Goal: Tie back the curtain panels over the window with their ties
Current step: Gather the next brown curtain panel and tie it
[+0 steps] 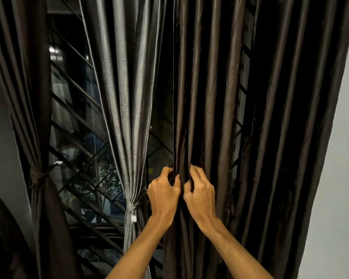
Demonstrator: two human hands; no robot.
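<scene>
Brown panel (216, 97), right of tied grey panel (123, 97), hangs loose. Its left edge is pinched by left hand (163, 191) and right hand (199, 193). Best gathered evenly rightward before tie is wrapped; tie unseen.

— What colour is the big curtain (220, 97)?
— Dark brown, shiny. The middle curtain (125, 87) is silver-grey, the window bars (97, 230) black and crisscrossed, the wall (343, 158) pale grey.
</scene>
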